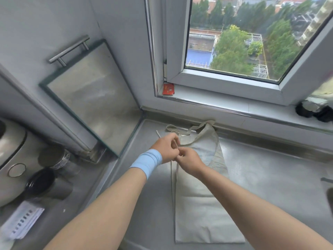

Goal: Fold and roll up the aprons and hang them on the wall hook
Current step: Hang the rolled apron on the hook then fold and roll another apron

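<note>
- The left hand (166,147), wearing a light blue wristband (147,162), and the right hand (190,162) are meeting just above the upper part of the apron. The fingers of both are curling in and pinching its thin tie string (158,133), whose free end is lying on the counter beyond the left hand.
- The beige apron (200,204) is lying flat on the steel counter (270,168), folded into a long narrow strip. Its neck strap (173,126) is bunching at the far end, below the window sill (234,98).
- The person is probably gathering the tie before rolling. Doing this well means laying the string along the strip, clear of the neck strap, with the folded edges lined up.
- Rolling tightly from the near end would likely be leaving the strap free for hanging; no wall hook is showing.
</note>
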A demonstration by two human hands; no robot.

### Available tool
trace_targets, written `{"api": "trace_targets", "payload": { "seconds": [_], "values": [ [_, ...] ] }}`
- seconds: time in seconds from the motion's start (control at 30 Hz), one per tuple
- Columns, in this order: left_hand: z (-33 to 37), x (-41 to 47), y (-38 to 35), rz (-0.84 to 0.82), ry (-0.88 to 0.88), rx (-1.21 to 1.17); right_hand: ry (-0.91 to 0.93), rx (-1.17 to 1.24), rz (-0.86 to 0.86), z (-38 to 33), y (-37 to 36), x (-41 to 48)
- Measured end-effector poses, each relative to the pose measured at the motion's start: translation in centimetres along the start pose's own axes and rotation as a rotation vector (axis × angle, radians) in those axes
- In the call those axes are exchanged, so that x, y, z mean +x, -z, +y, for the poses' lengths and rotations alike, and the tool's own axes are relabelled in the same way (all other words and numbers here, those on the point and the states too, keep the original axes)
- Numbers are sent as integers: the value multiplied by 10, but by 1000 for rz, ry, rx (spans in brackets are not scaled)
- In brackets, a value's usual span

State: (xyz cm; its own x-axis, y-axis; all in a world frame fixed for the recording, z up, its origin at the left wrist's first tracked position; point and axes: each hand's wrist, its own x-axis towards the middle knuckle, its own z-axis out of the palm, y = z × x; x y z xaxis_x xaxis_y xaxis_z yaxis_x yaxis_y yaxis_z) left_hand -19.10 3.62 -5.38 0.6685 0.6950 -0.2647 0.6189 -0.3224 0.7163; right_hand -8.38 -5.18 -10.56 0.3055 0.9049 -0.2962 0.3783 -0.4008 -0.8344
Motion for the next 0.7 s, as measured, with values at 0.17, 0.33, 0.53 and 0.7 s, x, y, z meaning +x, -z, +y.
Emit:
{"api": "trace_targets", "payload": {
  "seconds": [0.17, 0.33, 0.53, 0.7],
  "values": [
    [4, 10, 15, -299, 117, 320, -222, 241, 166, 6, 37, 2],
    [-15, 28, 14, -110, 195, 252, -363, 256, 277, 33, 62, 6],
    [14, 52, -28, -178, 225, -623, -528, 285, 381, 56, 79, 11],
    [-4, 57, -47, 49, 289, -52, -602, 212, 378, 77, 85, 12]
  ]
}}
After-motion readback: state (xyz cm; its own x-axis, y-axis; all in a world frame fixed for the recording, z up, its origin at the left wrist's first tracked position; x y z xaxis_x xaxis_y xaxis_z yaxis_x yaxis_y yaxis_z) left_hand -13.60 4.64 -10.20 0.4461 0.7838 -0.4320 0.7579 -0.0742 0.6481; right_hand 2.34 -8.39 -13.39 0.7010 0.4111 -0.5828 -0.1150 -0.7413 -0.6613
